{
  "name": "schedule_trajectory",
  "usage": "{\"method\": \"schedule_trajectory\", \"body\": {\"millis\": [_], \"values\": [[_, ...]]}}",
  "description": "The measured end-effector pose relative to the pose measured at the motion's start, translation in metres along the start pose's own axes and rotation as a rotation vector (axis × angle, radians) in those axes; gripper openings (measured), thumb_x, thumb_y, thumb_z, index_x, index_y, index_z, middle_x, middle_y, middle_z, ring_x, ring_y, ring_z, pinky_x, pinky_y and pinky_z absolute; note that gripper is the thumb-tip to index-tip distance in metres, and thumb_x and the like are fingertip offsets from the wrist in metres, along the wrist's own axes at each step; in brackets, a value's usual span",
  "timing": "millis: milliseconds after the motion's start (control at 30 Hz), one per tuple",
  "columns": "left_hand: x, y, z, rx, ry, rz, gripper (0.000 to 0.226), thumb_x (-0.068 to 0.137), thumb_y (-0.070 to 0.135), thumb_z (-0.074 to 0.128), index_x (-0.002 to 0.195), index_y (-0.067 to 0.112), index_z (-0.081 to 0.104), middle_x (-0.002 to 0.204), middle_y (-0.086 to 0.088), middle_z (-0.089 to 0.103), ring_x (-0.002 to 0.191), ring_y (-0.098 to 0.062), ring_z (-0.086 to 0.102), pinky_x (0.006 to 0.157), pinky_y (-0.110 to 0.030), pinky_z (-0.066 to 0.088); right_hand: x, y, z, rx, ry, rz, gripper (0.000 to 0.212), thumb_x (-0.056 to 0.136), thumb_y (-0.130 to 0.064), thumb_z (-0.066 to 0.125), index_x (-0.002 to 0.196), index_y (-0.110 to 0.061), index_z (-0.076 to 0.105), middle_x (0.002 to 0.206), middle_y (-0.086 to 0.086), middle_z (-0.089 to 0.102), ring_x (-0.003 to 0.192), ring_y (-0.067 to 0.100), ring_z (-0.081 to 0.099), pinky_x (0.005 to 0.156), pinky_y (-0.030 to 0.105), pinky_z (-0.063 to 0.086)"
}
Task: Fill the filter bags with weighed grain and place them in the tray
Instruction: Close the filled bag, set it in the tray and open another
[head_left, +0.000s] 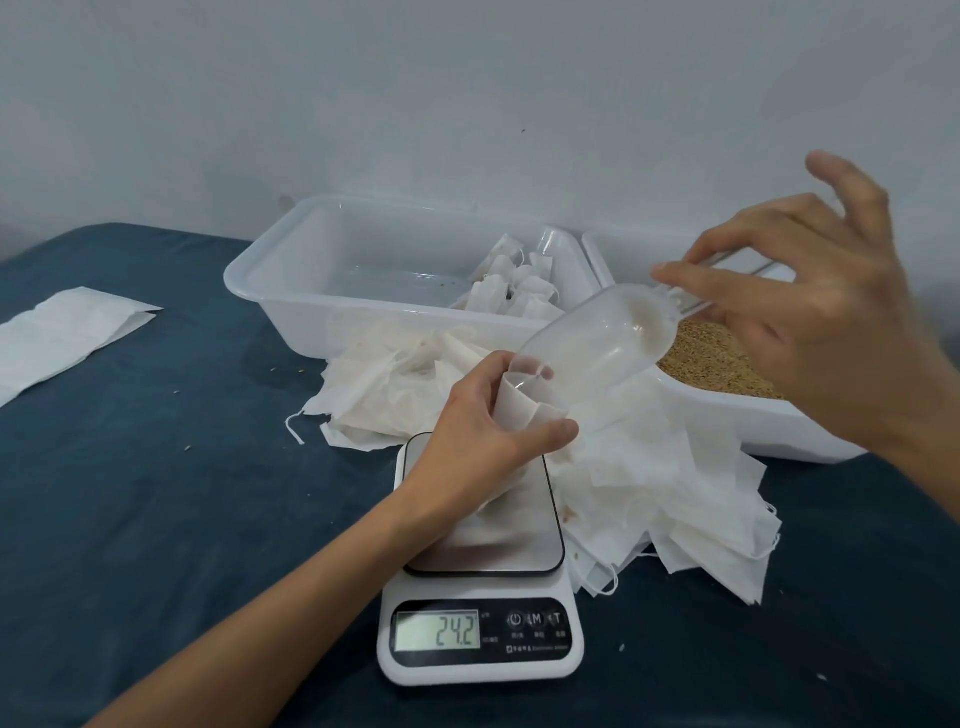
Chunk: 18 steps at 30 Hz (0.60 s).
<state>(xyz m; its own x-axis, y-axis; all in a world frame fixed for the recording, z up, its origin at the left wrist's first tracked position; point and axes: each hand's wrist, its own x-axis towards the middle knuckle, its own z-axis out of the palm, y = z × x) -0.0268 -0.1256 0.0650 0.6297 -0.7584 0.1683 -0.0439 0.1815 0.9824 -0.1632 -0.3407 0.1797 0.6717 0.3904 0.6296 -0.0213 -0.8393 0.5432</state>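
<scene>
My left hand (488, 426) grips a white filter bag (519, 410) by its open mouth, standing it on the steel plate of the white scale (483, 634), whose display reads 24.2. My right hand (810, 312) pinches the handle of a clear plastic scoop (597, 343), tilted with its mouth down into the bag. The scoop looks empty of grain. Brown grain (717, 364) fills a white tub (753, 421) at the right. Behind stands the white tray (291, 296) holding several filled bags (519, 286) in its right end.
A loose heap of empty filter bags (675, 499) lies between the scale and the tubs, spreading left (384, 384). A flat stack of bags (62, 332) lies at the far left on the dark blue cloth (156, 493). A grey wall stands behind.
</scene>
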Motion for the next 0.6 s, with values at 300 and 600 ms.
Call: {"method": "schedule_trajectory", "body": {"millis": [300, 600], "values": [[0.000, -0.002, -0.001, 0.013, -0.007, 0.000, 0.044, 0.072, 0.020, 0.083, 0.111, 0.022, 0.062, 0.080, 0.004, 0.074, 0.071, -0.011, 0.065, 0.067, -0.021, 0.050, -0.005, -0.003, 0.001, -0.003, 0.051, 0.038, 0.030, 0.092, 0.005, 0.068, 0.116, -0.012, 0.077, 0.107, 0.012, 0.071, 0.096, 0.034, 0.061, 0.116, 0.058, 0.024], [0.001, -0.004, -0.001, 0.057, 0.017, 0.010, 0.044, 0.072, 0.023, 0.083, 0.111, 0.022, 0.065, 0.087, 0.004, 0.071, 0.074, -0.011, 0.065, 0.067, -0.023, 0.051, -0.035, 0.009, 0.019, 0.437, -0.234, 0.604, 0.034, 0.084, -0.013, 0.079, 0.115, -0.026, 0.072, 0.107, -0.007, 0.065, 0.103, 0.015, 0.057, 0.104, 0.033, 0.036]]}}
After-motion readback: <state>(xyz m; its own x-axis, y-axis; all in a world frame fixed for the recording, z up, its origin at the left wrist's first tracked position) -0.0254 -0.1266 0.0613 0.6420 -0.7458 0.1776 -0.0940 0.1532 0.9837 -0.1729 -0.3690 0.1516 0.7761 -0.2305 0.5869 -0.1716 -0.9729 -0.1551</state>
